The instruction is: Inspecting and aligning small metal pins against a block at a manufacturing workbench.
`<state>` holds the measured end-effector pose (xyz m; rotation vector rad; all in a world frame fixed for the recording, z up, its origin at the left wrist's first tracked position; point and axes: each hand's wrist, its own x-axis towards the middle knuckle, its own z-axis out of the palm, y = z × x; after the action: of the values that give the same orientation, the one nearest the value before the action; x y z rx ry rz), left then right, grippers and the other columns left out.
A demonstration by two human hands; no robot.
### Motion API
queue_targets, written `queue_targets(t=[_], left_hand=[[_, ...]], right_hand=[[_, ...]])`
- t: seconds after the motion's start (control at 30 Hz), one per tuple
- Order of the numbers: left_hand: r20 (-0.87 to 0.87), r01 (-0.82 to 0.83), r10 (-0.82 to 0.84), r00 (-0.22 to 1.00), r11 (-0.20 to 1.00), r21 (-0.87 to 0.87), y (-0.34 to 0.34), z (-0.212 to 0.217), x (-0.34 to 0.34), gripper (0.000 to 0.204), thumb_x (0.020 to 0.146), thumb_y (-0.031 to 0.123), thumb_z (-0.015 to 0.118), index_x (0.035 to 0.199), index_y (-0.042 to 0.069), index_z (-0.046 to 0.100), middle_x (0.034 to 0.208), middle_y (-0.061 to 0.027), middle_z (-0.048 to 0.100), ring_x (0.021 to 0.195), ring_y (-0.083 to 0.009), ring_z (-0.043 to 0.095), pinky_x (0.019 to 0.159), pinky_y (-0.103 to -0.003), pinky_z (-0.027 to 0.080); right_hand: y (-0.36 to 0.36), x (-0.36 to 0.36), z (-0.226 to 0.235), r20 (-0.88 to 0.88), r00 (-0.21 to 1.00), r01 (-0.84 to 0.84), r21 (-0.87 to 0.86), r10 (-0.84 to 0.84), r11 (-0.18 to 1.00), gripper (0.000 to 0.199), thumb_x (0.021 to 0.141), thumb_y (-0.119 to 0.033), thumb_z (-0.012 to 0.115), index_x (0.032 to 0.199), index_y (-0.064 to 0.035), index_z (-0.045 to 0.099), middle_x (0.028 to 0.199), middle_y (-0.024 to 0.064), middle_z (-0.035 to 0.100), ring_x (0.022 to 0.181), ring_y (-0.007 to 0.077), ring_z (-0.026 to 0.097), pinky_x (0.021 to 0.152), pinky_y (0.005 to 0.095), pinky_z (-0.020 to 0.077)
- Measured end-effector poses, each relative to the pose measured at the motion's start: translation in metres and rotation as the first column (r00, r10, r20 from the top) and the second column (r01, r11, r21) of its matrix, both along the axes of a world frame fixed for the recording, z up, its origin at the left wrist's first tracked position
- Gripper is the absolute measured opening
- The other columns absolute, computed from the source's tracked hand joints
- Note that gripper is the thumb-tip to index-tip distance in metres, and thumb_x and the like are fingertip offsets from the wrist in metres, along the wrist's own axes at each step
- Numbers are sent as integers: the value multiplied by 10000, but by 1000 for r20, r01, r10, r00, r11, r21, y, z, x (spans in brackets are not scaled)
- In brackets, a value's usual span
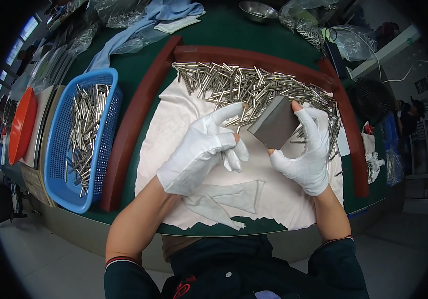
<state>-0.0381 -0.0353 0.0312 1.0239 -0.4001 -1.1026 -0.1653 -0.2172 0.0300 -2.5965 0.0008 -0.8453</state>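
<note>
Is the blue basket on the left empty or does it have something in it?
Partly filled. The blue basket holds a loose heap of thin metal rods, and bare mesh shows around the heap.

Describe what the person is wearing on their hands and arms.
Both the left hand and the right hand wear white fabric gloves with the tips of thumb and forefinger cut off. The forearms are bare. Dark sleeves are pushed up to the elbows, each cuff edged with red and white stripes.
</note>
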Motion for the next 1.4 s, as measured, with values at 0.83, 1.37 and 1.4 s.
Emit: queue_targets(t=[0.83,1.37,1.4], left_hand=[[-193,20,-45,980,992,-127,-4,-13,-3,606,846,51,476,1390,-71,237,768,-164,590,561,-157,586,554,-234,508],[-99,222,-216,971,974,49,-8,-10,-19,587,820,72,479,1369,-49,310,708,-152,618,494,-152,580,494,-227,472],[-198,224,-231,953,973,-56,-6,-11,-15,584,812,57,516,1352,-64,328,860,-163,600,521,-153,581,479,-236,476]], right_hand=[[3,1,-3,60,997,44,122,-51,992,828,532,-118,776,1286,-20,449,1033,86,426,841,179,452,693,298,413],[6,2,-1,226,967,78,184,-119,980,849,614,-229,815,1319,13,409,1135,109,442,1021,210,474,888,325,407],[4,3,0,258,953,95,248,-160,964,854,598,-206,822,1316,10,413,1117,114,457,977,209,490,842,322,430]])
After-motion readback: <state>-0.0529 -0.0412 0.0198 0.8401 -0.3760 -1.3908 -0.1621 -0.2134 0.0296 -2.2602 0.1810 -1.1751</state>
